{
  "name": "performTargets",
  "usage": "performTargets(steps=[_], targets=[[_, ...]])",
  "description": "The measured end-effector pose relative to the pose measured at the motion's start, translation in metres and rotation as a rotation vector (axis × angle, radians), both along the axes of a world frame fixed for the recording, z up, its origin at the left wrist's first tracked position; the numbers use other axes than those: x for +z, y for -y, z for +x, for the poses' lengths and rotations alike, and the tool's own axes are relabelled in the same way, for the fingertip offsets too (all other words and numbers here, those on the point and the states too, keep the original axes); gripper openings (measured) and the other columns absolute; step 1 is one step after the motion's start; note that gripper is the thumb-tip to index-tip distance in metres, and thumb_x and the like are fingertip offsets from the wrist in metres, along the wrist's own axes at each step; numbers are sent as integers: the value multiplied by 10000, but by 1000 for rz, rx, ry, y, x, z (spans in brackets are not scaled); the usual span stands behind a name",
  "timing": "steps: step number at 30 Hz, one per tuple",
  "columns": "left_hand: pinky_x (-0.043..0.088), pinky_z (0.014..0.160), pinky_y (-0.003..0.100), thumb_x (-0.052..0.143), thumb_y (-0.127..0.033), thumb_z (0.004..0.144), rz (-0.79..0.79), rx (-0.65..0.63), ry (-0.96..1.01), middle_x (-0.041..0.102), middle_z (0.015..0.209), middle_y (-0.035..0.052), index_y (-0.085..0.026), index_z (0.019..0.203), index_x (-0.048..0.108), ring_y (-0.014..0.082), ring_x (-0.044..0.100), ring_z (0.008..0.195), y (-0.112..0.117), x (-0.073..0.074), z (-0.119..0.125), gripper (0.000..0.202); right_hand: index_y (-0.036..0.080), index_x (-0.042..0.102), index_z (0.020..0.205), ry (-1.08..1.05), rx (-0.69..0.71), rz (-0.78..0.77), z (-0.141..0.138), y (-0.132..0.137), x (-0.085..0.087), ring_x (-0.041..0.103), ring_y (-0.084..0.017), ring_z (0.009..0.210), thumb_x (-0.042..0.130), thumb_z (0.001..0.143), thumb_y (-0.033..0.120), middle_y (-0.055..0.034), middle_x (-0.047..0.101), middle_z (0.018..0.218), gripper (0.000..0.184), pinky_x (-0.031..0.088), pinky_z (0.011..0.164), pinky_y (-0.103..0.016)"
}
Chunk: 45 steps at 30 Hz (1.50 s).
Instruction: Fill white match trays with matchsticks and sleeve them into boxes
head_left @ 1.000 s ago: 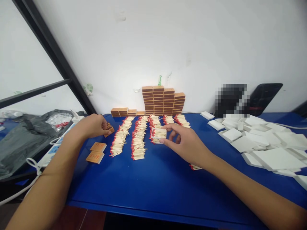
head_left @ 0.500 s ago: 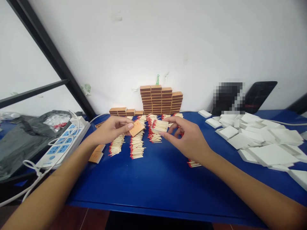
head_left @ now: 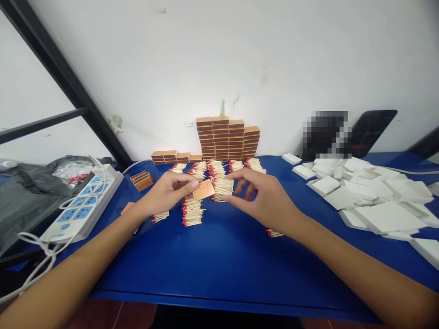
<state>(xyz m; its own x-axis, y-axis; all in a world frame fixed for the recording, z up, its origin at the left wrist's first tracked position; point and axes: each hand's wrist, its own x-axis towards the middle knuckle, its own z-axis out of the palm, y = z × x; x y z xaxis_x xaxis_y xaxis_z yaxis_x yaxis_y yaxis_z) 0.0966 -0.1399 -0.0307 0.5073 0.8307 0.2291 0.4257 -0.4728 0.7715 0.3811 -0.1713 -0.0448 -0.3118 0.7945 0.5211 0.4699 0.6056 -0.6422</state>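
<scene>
My left hand (head_left: 169, 192) pinches an orange matchbox sleeve (head_left: 203, 190) with printing on its top, between thumb and fingers. In my right hand (head_left: 269, 196) is a small white matchbox tray full of red-tipped matches (head_left: 223, 186), gripped at its right end. The tray's left end sits against the sleeve's right end; whether it has entered cannot be made out. Below and behind both hands lie rows of loose matches (head_left: 192, 214) on the blue table (head_left: 206, 260). My right hand partly covers another small pile of matches (head_left: 274, 233).
Stacked matchboxes (head_left: 228, 139) stand against the wall, with a lower row (head_left: 164, 156) to their left. Empty sleeves (head_left: 142, 180) lie left of my left hand. White trays (head_left: 387, 201) heap at the right, phones (head_left: 373, 132) behind. A power strip (head_left: 82, 205) lies left.
My hands have come together, bringing the sleeve right and up against the tray. The sleeve has turned so its printed top faces me more. The view has shifted slightly.
</scene>
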Motion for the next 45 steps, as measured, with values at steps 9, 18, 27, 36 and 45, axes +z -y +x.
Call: performTargets(steps=[9,18,27,36,45], targets=[[557,560,242,652,-608,1012,-243,58,150,734,651,39,-133,983,741,145,666,534,6,4,9,484,240,752,1153,-22,57,-170,1,1,0,590,-113,530,880,839,398,31,720,779,374,497,547,-269],[574,480,227,699,-630,977,-358,80,274,758,700,65,-108,1201,778,149,689,543,8,-3,12,573,230,775,1139,-35,48,-182,2,0,4,564,-117,534,868,834,437,18,716,774,380,459,526,-271],[654,942,391,924,-353,823,-430,-51,299,798,1241,141,-205,1503,635,251,779,1079,8,-2,9,754,223,762,1190,-67,-11,-280,6,-5,5,523,-116,532,846,839,509,21,676,748,460,428,509,-280],[654,960,427,907,-376,829,-320,-67,194,800,1242,129,-206,1456,675,282,777,1116,5,-5,5,690,216,767,1194,-62,64,-305,9,-8,6,532,-121,533,857,822,476,23,671,730,462,441,499,-274],[642,908,383,876,-407,866,-196,-78,100,827,1099,87,-224,1398,726,265,777,1044,8,-1,5,582,210,786,1171,-68,55,-238,3,-2,9,597,-136,583,858,833,465,-15,754,813,430,504,553,-289]])
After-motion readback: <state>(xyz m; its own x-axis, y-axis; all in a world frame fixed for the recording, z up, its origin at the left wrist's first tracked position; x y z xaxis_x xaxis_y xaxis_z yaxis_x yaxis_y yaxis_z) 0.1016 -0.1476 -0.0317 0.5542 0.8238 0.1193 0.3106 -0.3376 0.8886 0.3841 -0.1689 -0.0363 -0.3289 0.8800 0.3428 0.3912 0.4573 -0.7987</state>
